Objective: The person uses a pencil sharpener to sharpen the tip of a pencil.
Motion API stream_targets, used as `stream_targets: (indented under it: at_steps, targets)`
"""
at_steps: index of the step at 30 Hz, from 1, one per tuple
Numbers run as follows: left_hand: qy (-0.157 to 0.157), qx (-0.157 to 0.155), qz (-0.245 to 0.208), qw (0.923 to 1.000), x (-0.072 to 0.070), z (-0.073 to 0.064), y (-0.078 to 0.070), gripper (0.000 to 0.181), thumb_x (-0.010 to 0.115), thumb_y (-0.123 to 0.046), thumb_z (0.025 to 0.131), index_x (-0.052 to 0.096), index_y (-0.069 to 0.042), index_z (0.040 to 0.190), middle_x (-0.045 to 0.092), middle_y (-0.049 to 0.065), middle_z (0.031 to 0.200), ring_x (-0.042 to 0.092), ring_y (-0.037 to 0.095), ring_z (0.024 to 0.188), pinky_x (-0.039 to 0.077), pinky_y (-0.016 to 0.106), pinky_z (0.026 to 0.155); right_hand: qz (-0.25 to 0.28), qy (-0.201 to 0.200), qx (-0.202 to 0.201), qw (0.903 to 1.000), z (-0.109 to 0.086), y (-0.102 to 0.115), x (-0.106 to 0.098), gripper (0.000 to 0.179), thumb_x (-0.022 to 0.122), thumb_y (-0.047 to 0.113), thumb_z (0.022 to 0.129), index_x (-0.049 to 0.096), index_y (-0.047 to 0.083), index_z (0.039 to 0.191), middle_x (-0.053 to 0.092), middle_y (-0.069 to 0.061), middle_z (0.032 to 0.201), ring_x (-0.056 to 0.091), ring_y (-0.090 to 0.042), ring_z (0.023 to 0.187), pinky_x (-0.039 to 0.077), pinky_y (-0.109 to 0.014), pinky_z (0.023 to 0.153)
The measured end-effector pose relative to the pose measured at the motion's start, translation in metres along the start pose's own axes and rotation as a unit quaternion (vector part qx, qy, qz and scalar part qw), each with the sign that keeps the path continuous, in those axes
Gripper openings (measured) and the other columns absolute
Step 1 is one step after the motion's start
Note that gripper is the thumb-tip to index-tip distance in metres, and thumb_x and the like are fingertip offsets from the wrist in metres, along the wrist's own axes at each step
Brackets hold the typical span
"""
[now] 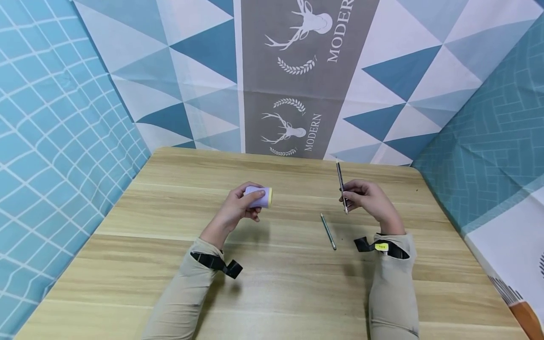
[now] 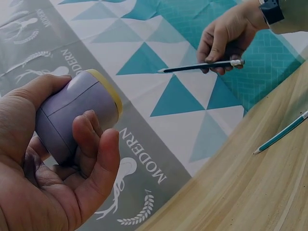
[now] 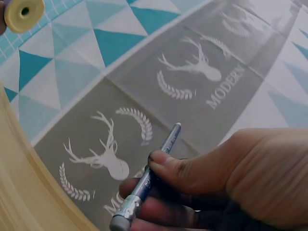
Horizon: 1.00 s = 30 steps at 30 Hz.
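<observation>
A purple pencil sharpener (image 1: pixel 255 194) with a yellow end is held in my left hand (image 1: pixel 231 210), above the left-middle of the table. In the right wrist view, the sharpener's yellow end (image 3: pixel 34 15) shows a round dark hole. My right hand (image 1: pixel 370 200) pinches a dark blue pencil (image 1: pixel 341 182) between thumb and fingers. Its eraser end (image 3: pixel 121 222) is toward me and its tip points away, up from the table. On the table between the hands, nearer the right one, lies a green pencil (image 1: pixel 328 231), apart from both.
The wooden table (image 1: pixel 276 293) meets a patterned cloth wall (image 1: pixel 204 71) at its far edge. Blue grid cloth (image 1: pixel 51 141) hangs along the left side, and teal cloth (image 1: pixel 488 127) along the right. Each wrist wears a black strap.
</observation>
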<state>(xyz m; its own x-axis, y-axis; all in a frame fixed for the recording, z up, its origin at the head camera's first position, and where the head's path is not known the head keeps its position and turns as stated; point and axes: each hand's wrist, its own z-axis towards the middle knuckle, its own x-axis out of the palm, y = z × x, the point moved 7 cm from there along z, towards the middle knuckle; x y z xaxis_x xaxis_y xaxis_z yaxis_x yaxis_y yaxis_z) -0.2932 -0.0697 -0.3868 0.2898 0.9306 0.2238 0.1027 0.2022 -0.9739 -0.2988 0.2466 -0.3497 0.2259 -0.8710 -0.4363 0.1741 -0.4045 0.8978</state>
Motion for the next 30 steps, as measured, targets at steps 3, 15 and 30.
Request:
stream_targets:
  at_steps: [3, 15, 30]
  targets:
    - [-0.001, 0.0, 0.0, 1.0, -0.001, 0.001, 0.0, 0.023, 0.062, -0.014, 0.096, 0.058, -0.003, 0.115, 0.056, 0.011, 0.075, 0.056, 0.014, 0.055, 0.056, 0.028, 0.049, 0.009, -0.01, 0.012, 0.9998, 0.002, -0.008, -0.004, 0.024, 0.056, 0.001, 0.1, 0.055, -0.017, 0.116, 0.067, -0.021, 0.091, 0.069, -0.02, 0.074, 0.062, -0.035, 0.067]
    - [0.0, 0.001, -0.005, 1.0, -0.002, 0.0, 0.0, 0.018, 0.062, -0.014, 0.096, 0.061, -0.007, 0.112, 0.056, 0.011, 0.075, 0.056, 0.015, 0.056, 0.056, 0.027, 0.049, 0.055, -0.015, 0.08, 0.9952, 0.017, -0.062, -0.004, 0.031, 0.054, -0.002, 0.1, 0.049, -0.024, 0.12, 0.067, -0.007, 0.08, 0.067, -0.013, 0.066, 0.062, -0.029, 0.063]
    - [-0.003, -0.003, -0.001, 1.0, 0.001, 0.0, 0.001, 0.018, 0.062, -0.013, 0.095, 0.061, -0.006, 0.112, 0.055, 0.012, 0.077, 0.056, 0.015, 0.056, 0.056, 0.027, 0.049, 0.018, 0.005, 0.188, 0.9819, 0.022, -0.116, 0.011, 0.019, 0.058, 0.0, 0.097, 0.058, -0.017, 0.106, 0.059, -0.006, 0.071, 0.06, -0.013, 0.061, 0.059, -0.028, 0.056]
